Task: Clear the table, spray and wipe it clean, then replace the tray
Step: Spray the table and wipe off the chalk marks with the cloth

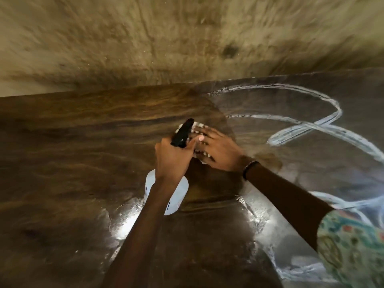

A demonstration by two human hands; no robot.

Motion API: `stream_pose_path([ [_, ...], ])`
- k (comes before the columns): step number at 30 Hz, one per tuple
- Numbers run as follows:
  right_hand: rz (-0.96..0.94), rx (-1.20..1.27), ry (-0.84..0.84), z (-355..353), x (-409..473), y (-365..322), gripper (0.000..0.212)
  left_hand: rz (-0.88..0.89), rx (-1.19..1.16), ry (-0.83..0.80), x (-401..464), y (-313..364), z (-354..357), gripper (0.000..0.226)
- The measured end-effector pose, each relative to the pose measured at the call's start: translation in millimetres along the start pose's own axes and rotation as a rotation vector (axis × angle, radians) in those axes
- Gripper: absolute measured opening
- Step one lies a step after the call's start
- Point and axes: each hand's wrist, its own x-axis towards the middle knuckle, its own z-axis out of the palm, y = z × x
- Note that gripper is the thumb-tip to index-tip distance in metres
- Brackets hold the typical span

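My left hand (173,157) grips the neck of a white spray bottle (179,197) with a black trigger head (182,133), held above the dark wooden table (72,163). My right hand (218,150) lies flat, fingers spread, pressing a white patterned cloth (199,129) on the table just right of the bottle's head. The two hands touch or nearly touch. The cloth is mostly hidden under my fingers. Wet white streaks (311,129) curl across the table's right half. The frame is motion-blurred.
The table's far edge (124,90) runs across the middle of the view, with a tan mottled floor or carpet (166,38) beyond it. Wet glare patches (124,221) shine near my left forearm. A patterned sleeve (353,246) fills the lower right.
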Motion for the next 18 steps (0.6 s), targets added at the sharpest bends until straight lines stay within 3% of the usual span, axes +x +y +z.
stream_pose_path([
  [8, 0.017, -0.024, 0.016, -6.4, -46.9, 43.4, 0.042, 0.022, 0.049, -0.028, -2.4, 41.1, 64.4, 0.025],
  [12, 0.008, -0.027, 0.055, -8.6, -52.2, 49.8, 0.045, 0.051, 0.089, -0.036, -5.4, 48.6, 81.7, 0.042],
  [15, 0.015, -0.011, 0.032, -10.0, -55.7, 55.3, 0.045, 0.066, 0.118, -0.085, -1.2, 46.5, 86.6, 0.027],
  [18, 0.021, 0.021, 0.05, -12.5, -62.2, 67.7, 0.042, 0.085, 0.119, -0.035, 1.9, 44.3, 90.7, 0.025],
])
